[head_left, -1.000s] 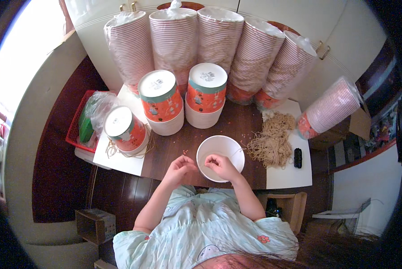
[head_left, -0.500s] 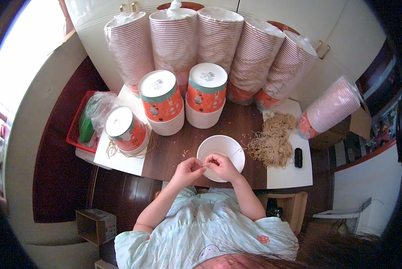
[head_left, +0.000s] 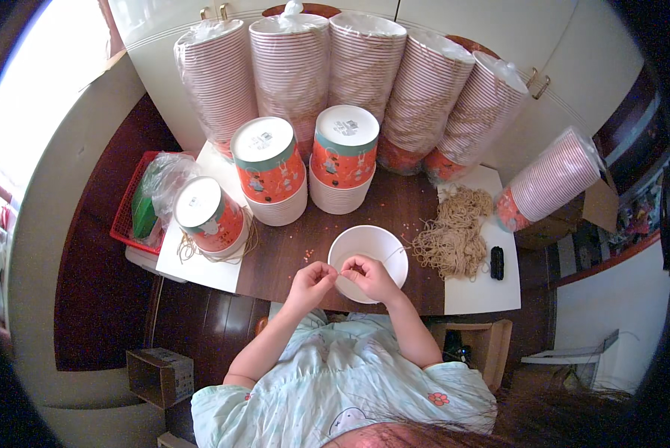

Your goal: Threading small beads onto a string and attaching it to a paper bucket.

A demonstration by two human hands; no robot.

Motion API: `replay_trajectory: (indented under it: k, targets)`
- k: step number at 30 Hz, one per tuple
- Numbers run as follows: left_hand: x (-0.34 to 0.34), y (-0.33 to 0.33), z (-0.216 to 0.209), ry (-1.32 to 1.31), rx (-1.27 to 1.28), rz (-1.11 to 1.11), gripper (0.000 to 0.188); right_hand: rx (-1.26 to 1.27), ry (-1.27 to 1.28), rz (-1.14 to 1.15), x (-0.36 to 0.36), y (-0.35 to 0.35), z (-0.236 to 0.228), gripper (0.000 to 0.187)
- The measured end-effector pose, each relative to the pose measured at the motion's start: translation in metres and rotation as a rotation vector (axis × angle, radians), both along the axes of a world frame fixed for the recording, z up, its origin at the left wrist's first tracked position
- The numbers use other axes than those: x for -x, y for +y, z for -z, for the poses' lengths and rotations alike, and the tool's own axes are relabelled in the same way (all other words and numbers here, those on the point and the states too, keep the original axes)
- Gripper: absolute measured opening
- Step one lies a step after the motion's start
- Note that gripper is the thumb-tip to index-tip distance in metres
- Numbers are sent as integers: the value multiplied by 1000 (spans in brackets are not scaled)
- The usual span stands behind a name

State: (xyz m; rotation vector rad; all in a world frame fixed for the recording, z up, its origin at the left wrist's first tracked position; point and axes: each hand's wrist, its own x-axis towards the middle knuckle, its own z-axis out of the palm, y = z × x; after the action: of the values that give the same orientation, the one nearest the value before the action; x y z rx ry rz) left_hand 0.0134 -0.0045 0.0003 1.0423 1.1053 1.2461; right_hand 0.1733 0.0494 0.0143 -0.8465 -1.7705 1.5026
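A white paper bucket (head_left: pixel 392 280) stands mouth up at the table's front edge. A thin tan cord (head_left: pixel 396 252) crosses its right rim and hangs partly inside. Over the bucket's near left side, my left hand (head_left: pixel 312 287) and my right hand (head_left: pixel 369 278) meet with thumbs and fingers pinched. What lies between the fingertips is tiny and mostly covered; it looks like an end of the cord. To the right lies a loose heap of tan cords (head_left: pixel 458 235).
Upside-down orange buckets (head_left: pixel 344 157) stand in stacks behind, another bucket (head_left: pixel 214 224) with cord round its base at left. Tall bagged bucket stacks (head_left: pixel 290 71) line the back. A black bundle (head_left: pixel 497 263) lies right, a red basket (head_left: pixel 129 216) left. Small reddish bits dot the tabletop.
The fingers of my left hand have closed more tightly and the fingertips have shifted slightly. Both hands stay over the bucket; everything else is in the same place.
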Motion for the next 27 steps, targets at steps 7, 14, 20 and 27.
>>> replay_trajectory:
  k: [7,14,20,27]
  targets:
    - [-5,0,2,167,-54,-91,9,-42,-31,-10,-1,0,4,7]
    - [-6,-1,8,70,-64,-79,9,-68,-61,12,-2,1,6,5]
    - [0,-2,-18,516,-311,-141,13,-51,-67,10,-2,3,-7,5]
    - [2,0,-31,695,-458,-161,11,-66,-25,0,3,4,-8,10]
